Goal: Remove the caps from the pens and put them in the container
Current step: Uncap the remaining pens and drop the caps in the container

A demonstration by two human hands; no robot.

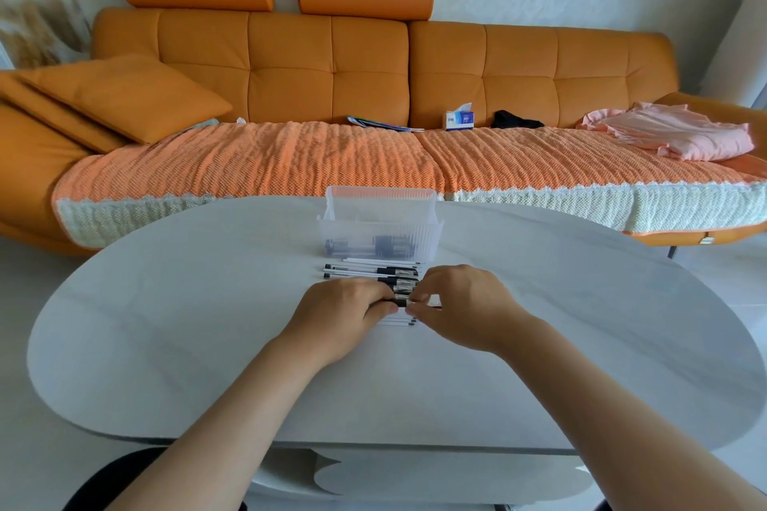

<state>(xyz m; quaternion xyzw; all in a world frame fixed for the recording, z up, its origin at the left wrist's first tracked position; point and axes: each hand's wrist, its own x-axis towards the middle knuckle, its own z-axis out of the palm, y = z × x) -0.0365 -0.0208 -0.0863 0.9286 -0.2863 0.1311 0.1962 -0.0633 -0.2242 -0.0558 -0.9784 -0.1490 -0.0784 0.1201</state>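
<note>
I see an orange sofa (373, 66) spanning the back of the room, its seat covered by an orange knitted throw (290, 162). In front of it lies the pale oval tabletop (166, 324) I am working over. Near its far edge stands a clear ribbed plastic container (379, 236), and through its wall I make out a few dark pen parts lying at the bottom. Just in front of the container, a row of pens (373, 270) lies side by side, running left to right, with more of them showing under my hands.

My left hand (340, 313) and right hand (460, 307) meet over the near end of that row. The left grip is closed around the dark barrel of one pen (399, 302), and the right grip pinches the pale cap (433, 302) end of that same pen between thumb and fingertips. Whether the cap is already loose, I cannot tell.
</note>
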